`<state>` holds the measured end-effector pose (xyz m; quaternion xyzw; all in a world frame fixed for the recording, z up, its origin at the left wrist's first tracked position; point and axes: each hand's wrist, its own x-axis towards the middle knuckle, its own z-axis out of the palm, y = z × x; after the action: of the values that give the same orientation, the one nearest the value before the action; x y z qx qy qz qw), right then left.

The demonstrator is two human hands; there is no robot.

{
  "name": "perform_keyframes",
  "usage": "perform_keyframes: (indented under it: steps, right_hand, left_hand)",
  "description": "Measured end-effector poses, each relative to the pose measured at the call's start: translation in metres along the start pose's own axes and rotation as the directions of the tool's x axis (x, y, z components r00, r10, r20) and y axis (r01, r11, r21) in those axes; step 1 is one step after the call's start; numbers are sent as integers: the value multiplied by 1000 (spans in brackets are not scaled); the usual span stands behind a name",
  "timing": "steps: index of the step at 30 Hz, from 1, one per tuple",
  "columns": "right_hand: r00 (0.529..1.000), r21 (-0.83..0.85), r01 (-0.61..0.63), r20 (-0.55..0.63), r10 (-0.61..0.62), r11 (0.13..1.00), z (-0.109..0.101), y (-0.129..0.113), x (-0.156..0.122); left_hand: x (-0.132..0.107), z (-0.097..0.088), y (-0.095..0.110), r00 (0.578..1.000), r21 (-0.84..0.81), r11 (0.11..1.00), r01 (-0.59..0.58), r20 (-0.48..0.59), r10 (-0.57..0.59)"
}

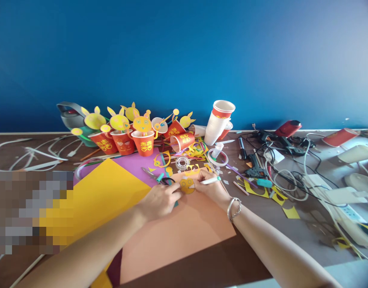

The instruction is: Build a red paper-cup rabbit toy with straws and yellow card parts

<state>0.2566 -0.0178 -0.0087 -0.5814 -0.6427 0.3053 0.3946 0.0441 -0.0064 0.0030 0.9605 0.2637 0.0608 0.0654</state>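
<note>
A small round yellow paper face [187, 186] with drawn circle eyes lies on the orange sheet of paper [177, 236]. My left hand [162, 200] has its fingers curled, their tips at the face's left edge, holding it. In my right hand [212, 187] is a white marker pen [210, 181] with a teal end; its tip is hidden by the fingers at the face's right side. Scissors [155, 175] with dark handles lie just beyond my left hand. A roll of clear tape [182, 163] sits behind the face.
Red paper cups [142, 145] with yellow rabbit faces stand along the back, near a stack of white cups [215, 126]. Yellow [105, 196] and purple sheets lie left. To the right are a glue gun [257, 166], tangled cables, a power strip [346, 210] and yellow scraps [291, 212].
</note>
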Motion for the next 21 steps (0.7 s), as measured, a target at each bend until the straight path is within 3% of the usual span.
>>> perform_keyframes:
  steps: [16,21]
  right_hand:
    - [996,90,-87,-4,88,992,-2,-4,0]
    - [998,94,-58,11,57,994,-2,-5,0]
  left_hand:
    - [0,1,0,1000,17,1000,-11,-4,11]
    - [1,2,-1,1000,21,1000,-3,18,3]
